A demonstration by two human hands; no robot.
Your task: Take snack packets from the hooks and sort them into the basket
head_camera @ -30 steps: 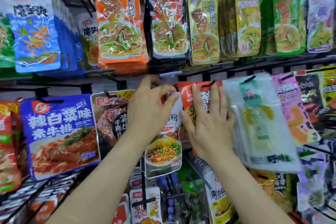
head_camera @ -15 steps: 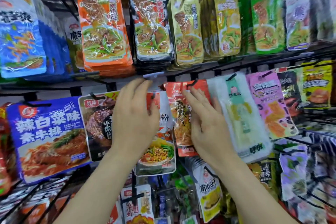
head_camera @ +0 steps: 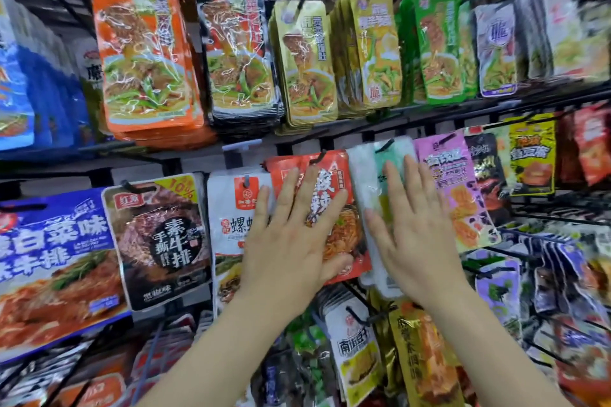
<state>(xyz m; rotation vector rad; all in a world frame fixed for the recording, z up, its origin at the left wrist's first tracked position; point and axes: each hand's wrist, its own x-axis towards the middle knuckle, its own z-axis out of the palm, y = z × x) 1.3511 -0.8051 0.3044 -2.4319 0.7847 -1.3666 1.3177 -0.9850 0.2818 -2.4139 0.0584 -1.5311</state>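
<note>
On the black hook rack (head_camera: 410, 120), the left hand (head_camera: 291, 241) lay straight-fingered on a red packet (head_camera: 334, 182); at its three o'clock, the right hand (head_camera: 416, 238) lay flat on a translucent packet (head_camera: 363, 182).

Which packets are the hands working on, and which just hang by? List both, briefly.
In hand:
- left hand, fingers spread over the red packet
- right hand, fingers spread over the pale clear packet
- basket: not in view

Just hanging:
- white packet, partly behind the left hand
- dark packet
- blue packet
- pink packet
- orange packets, row above
</note>
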